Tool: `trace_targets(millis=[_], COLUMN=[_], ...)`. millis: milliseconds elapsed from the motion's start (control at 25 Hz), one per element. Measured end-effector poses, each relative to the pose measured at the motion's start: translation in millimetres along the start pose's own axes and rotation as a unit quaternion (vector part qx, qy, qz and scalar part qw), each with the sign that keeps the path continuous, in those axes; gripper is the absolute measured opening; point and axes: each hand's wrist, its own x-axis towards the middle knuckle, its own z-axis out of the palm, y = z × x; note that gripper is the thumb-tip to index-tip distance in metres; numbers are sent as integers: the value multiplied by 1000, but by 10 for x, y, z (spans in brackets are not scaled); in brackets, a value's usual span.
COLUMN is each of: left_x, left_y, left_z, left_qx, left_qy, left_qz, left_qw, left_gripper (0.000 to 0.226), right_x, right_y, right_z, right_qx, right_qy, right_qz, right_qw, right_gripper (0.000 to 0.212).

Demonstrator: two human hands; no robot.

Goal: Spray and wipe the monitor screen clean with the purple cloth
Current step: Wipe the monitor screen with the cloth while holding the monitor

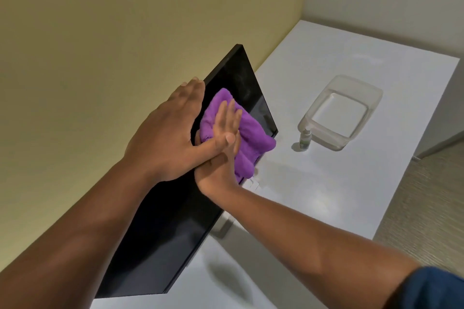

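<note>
A black monitor (173, 228) stands on the white table, its dark screen facing right. My left hand (168, 133) grips the monitor's top edge, fingers over the back and thumb across the front. My right hand (223, 145) lies flat, fingers spread, pressing the crumpled purple cloth (251, 138) against the upper part of the screen. A faint hazy smear shows on the glass above the cloth. The small spray bottle (305, 139) stands upright on the table to the right of the monitor, apart from both hands.
A clear plastic tub (324, 133) sits beyond the spray bottle on the white table (313, 195). A yellow-green wall runs behind the monitor. The table's right edge drops to a carpeted floor (421, 208). The monitor's pale stand foot (223, 228) shows below the screen.
</note>
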Motion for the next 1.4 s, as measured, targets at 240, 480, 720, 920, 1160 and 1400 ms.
trace_targets(millis=[240, 480, 720, 920, 1160, 1400], left_x=[22, -12, -1, -8, 8, -17], left_y=[2, -2, 17, 8, 23, 28], left_z=[2, -10, -30, -18, -35, -25], left_qx=[-5, 8, -5, 13, 4, 4], left_qy=[4, -11, -5, -9, -8, -8], left_qz=[10, 8, 7, 6, 7, 8], left_qw=[1000, 1000, 1000, 1000, 1000, 1000], left_gripper=[113, 114, 116, 117, 118, 118], right_x=[-39, 102, 80, 330, 192, 606], right_y=[369, -71, 390, 58, 507, 185], right_z=[-248, -111, -349, -153, -303, -118], right_qx=[-80, -1, 7, 6, -6, 12], right_qy=[-75, -29, -44, 7, -31, 37], right_qz=[120, 10, 157, 32, 77, 56], right_qw=[987, 1000, 987, 999, 997, 998], right_gripper=[80, 82, 78, 84, 74, 83])
